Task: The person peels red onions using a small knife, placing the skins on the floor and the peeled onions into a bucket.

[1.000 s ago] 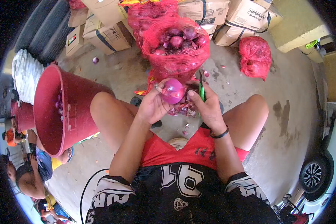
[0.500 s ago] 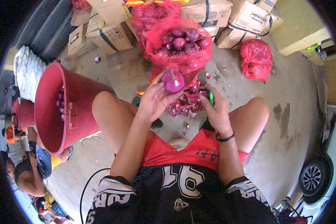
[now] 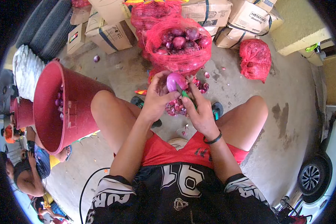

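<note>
A purple onion [image 3: 172, 83] is gripped in the fingers of my left hand [image 3: 155, 99], in front of the open net sack. My right hand [image 3: 203, 112] is closed round the green handle of a small knife [image 3: 185, 94]. The knife's blade lies against the right side of the onion. Below both hands, a heap of onion skins [image 3: 174, 108] lies on the floor between my feet. Just beyond them stands a red net sack [image 3: 179, 65] full of purple onions [image 3: 179, 42].
To my left stands a big red tub [image 3: 84, 93] with onions inside. Cardboard boxes [image 3: 112, 35] and another red net sack [image 3: 149, 16] are at the back. A tied red bag [image 3: 255, 61] lies right. Other people [image 3: 30, 168] sit at far left; a car wheel [image 3: 310, 177] shows at right.
My right hand has moved left and up, bringing the knife onto the onion. My left hand has turned the onion, which stays at about the same place.
</note>
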Demonstrator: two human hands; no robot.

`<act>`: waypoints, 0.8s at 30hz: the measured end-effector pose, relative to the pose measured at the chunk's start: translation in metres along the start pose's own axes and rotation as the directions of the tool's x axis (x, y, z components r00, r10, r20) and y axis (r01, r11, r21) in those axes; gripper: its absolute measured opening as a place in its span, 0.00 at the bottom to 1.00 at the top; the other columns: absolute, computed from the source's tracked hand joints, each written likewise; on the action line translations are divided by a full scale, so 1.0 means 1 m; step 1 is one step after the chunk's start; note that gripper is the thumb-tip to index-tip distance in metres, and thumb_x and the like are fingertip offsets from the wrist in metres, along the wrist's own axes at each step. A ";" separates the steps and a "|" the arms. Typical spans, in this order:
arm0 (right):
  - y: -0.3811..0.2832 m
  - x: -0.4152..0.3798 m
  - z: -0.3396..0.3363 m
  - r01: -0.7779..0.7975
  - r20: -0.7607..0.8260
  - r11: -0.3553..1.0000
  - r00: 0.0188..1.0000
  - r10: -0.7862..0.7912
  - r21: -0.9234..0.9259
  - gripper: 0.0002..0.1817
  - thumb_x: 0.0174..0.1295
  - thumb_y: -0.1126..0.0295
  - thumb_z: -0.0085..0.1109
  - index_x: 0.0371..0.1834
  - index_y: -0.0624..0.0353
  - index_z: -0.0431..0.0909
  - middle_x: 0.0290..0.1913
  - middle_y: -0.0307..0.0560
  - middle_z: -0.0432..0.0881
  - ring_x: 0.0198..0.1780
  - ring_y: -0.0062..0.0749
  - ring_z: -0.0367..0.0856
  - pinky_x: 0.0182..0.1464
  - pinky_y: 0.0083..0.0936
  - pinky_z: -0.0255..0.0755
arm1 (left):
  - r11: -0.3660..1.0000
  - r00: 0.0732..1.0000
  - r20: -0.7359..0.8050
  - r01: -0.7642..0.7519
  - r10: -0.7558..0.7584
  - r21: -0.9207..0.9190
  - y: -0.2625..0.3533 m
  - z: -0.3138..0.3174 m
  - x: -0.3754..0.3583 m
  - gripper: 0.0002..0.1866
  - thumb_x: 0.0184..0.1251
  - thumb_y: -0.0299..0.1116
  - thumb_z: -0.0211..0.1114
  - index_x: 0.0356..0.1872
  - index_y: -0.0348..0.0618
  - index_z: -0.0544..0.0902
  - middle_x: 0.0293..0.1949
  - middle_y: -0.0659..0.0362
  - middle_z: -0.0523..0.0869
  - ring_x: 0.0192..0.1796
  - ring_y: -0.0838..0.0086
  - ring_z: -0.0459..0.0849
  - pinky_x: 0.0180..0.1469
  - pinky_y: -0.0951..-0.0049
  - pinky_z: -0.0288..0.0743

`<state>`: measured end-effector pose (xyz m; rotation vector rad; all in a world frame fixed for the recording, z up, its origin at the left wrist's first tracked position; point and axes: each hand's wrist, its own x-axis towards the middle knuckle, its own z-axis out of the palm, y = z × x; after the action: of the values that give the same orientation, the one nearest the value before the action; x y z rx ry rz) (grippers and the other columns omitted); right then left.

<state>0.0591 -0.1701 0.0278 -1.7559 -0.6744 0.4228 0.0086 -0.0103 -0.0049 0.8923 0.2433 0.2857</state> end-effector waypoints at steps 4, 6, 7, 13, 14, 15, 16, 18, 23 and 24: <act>0.000 0.000 0.000 0.004 0.001 1.000 1.000 -0.004 -0.015 0.32 0.69 0.66 0.56 0.71 0.70 0.59 0.57 0.71 0.77 0.56 0.55 0.81 0.58 0.37 0.72 | 0.999 0.999 0.017 -0.031 0.031 0.018 -0.001 -0.002 0.000 0.35 0.51 0.13 0.71 0.62 0.42 0.69 0.57 0.58 0.77 0.62 0.69 0.75 0.64 0.67 0.71; 0.004 -0.001 -0.001 0.056 0.003 0.997 0.998 -0.056 -0.059 0.31 0.68 0.66 0.57 0.71 0.69 0.60 0.57 0.71 0.77 0.56 0.56 0.81 0.58 0.38 0.72 | 1.000 1.000 0.011 -0.003 0.003 -0.020 0.000 -0.003 -0.002 0.35 0.51 0.14 0.70 0.62 0.43 0.68 0.57 0.58 0.77 0.62 0.69 0.75 0.64 0.67 0.71; 0.007 -0.001 -0.002 0.091 0.004 0.992 0.996 -0.091 -0.086 0.31 0.68 0.66 0.57 0.71 0.69 0.61 0.57 0.71 0.76 0.56 0.57 0.81 0.58 0.39 0.73 | 0.999 1.000 0.013 0.025 -0.024 -0.028 0.000 -0.005 -0.002 0.34 0.52 0.14 0.70 0.62 0.43 0.68 0.57 0.58 0.77 0.61 0.69 0.76 0.64 0.66 0.72; 0.016 -0.005 -0.008 0.204 -0.009 0.962 0.978 -0.209 -0.179 0.31 0.67 0.67 0.58 0.70 0.68 0.63 0.58 0.70 0.76 0.56 0.58 0.80 0.57 0.40 0.73 | 0.984 0.994 0.046 0.109 -0.104 -0.143 0.002 0.001 -0.002 0.29 0.60 0.21 0.66 0.63 0.42 0.68 0.58 0.55 0.78 0.59 0.66 0.79 0.60 0.62 0.77; 0.015 -0.005 -0.009 0.195 -0.009 0.964 0.980 -0.200 -0.183 0.30 0.67 0.67 0.58 0.70 0.68 0.63 0.58 0.70 0.76 0.56 0.58 0.80 0.57 0.40 0.73 | 0.980 0.991 0.060 0.126 -0.118 -0.155 -0.001 -0.003 -0.002 0.29 0.63 0.24 0.66 0.65 0.43 0.67 0.58 0.55 0.78 0.58 0.64 0.80 0.58 0.61 0.78; 0.012 -0.005 -0.009 0.186 -0.010 0.965 0.982 -0.191 -0.186 0.30 0.67 0.67 0.58 0.69 0.68 0.63 0.58 0.70 0.76 0.56 0.58 0.80 0.57 0.39 0.73 | 0.976 0.988 0.074 0.143 -0.133 -0.165 -0.001 -0.004 -0.001 0.30 0.65 0.27 0.66 0.67 0.44 0.66 0.59 0.54 0.78 0.57 0.63 0.82 0.57 0.61 0.79; 0.010 -0.005 -0.009 0.176 -0.011 0.966 0.983 -0.181 -0.188 0.30 0.66 0.67 0.58 0.69 0.69 0.63 0.58 0.69 0.76 0.56 0.58 0.79 0.57 0.39 0.73 | 0.986 0.989 0.097 0.120 -0.109 -0.114 0.000 -0.005 -0.001 0.29 0.66 0.28 0.66 0.67 0.44 0.65 0.59 0.54 0.78 0.56 0.63 0.82 0.57 0.61 0.79; 0.010 -0.003 -0.009 0.189 -0.022 0.966 0.980 -0.196 -0.173 0.30 0.66 0.67 0.58 0.69 0.68 0.64 0.58 0.69 0.77 0.56 0.58 0.80 0.57 0.39 0.73 | 0.998 0.987 0.147 0.068 -0.065 -0.016 0.000 -0.005 -0.001 0.28 0.68 0.31 0.64 0.67 0.43 0.65 0.59 0.55 0.79 0.56 0.64 0.82 0.56 0.61 0.80; 0.010 -0.002 -0.010 0.223 0.002 0.954 0.974 -0.227 -0.201 0.30 0.65 0.68 0.59 0.70 0.65 0.64 0.57 0.68 0.77 0.54 0.57 0.80 0.56 0.39 0.74 | 0.970 0.979 0.130 0.177 -0.156 -0.164 0.000 -0.012 -0.001 0.29 0.68 0.31 0.64 0.68 0.43 0.65 0.59 0.53 0.79 0.57 0.64 0.82 0.55 0.61 0.80; 0.007 -0.002 -0.012 0.208 0.023 0.959 0.978 -0.207 -0.190 0.30 0.65 0.68 0.59 0.70 0.64 0.64 0.57 0.68 0.77 0.54 0.57 0.80 0.56 0.39 0.74 | 0.954 0.976 0.116 0.206 -0.185 -0.219 0.002 -0.011 -0.001 0.29 0.68 0.31 0.65 0.68 0.43 0.65 0.59 0.52 0.79 0.58 0.63 0.82 0.55 0.61 0.80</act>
<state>0.0669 -0.1816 0.0241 -1.8415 -0.9169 0.2210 0.0037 -0.0012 -0.0096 0.6447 0.2045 0.0841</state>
